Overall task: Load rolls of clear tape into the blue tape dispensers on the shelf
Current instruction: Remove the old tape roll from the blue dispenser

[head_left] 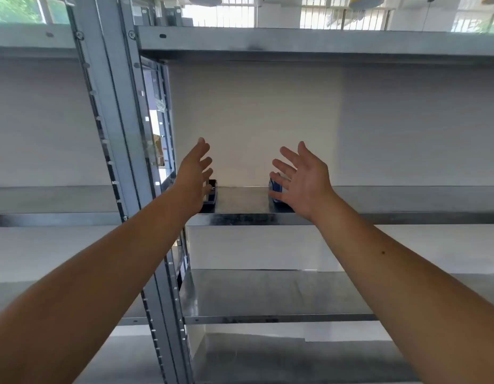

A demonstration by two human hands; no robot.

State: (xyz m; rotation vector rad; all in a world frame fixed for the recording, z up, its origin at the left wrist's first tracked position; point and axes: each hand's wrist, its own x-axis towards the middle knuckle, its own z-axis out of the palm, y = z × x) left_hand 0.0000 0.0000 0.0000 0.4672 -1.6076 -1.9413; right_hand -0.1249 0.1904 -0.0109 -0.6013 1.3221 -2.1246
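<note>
Two blue tape dispensers stand on the middle metal shelf (240, 200). The left dispenser (211, 194) is dark blue and mostly hidden behind my left hand (194, 176). The right dispenser (275, 188) is blue with white markings and partly hidden behind my right hand (304, 181). Both hands are raised in front of the shelf with fingers spread, palms turned toward each other, holding nothing. I cannot tell whether they touch the dispensers. No roll of clear tape is visible.
A grey slotted metal upright (124, 151) runs down just left of my left arm. Another shelf board (295, 40) lies overhead and a lower one (268, 295) sits under my arms. A white back panel (254, 120) closes off the rear.
</note>
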